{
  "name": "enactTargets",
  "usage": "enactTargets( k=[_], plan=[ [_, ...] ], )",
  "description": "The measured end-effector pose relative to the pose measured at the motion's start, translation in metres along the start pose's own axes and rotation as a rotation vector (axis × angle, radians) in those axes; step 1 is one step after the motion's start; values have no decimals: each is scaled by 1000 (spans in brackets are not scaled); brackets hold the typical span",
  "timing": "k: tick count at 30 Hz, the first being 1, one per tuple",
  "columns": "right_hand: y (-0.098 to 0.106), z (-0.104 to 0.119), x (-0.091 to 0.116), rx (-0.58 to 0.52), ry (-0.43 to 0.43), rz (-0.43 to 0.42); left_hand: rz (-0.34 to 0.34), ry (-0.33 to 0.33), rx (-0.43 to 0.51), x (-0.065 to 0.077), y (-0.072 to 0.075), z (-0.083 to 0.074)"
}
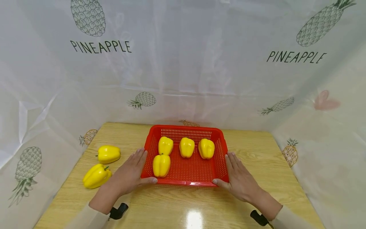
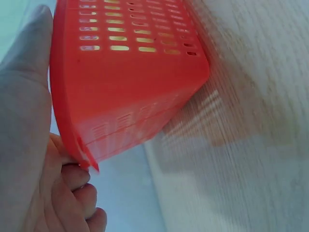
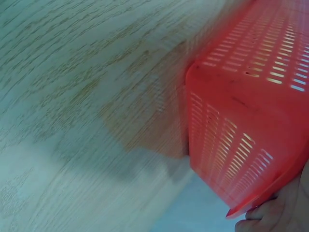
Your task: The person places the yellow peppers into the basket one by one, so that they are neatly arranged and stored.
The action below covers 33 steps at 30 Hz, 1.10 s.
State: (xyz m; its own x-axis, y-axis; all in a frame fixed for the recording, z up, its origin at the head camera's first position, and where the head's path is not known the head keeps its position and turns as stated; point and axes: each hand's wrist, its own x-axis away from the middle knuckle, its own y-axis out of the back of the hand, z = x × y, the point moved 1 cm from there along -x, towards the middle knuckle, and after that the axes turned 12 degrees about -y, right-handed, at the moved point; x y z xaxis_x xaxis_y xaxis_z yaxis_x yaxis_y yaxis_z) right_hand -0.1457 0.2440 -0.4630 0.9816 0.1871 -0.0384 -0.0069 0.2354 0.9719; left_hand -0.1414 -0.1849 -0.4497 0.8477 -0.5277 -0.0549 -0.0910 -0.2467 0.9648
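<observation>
A red plastic basket with slotted walls stands on the wooden table, several yellow bell peppers inside it. Three of them lie along its far side and another bell pepper is at the near left. My left hand holds the basket's left end, thumb on the front rim and fingers along the side. At the right end my right hand grips it the same way. Both wrist views show curled fingertips at the rim of the basket, while its inside is hidden there.
Left of the basket, two more yellow peppers lie on the table: one bell pepper farther back, another bell pepper near my left forearm. White sheeting printed with pineapples hangs behind the table and along both sides.
</observation>
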Motion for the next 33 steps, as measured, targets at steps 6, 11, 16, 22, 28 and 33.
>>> enactTargets(
  k=[6, 11, 16, 22, 28, 33],
  plan=[
    [-2, 3, 3, -7, -1, -8, -81, -2, -57, 26, 12, 12],
    [-3, 5, 3, -16, 4, -8, -144, 28, -131, 63, 30, 45],
    [-5, 4, 3, -19, -1, -11, -136, 108, -210, 100, 30, 88],
    [-7, 3, 2, -23, -8, -7, -46, 208, -121, 122, 18, 119],
    [-6, 2, 1, -26, -14, -7, -27, 210, -27, 115, 11, 121],
    [-6, 1, 1, -30, -16, -8, -41, 183, -64, 106, 7, 117]
  ],
)
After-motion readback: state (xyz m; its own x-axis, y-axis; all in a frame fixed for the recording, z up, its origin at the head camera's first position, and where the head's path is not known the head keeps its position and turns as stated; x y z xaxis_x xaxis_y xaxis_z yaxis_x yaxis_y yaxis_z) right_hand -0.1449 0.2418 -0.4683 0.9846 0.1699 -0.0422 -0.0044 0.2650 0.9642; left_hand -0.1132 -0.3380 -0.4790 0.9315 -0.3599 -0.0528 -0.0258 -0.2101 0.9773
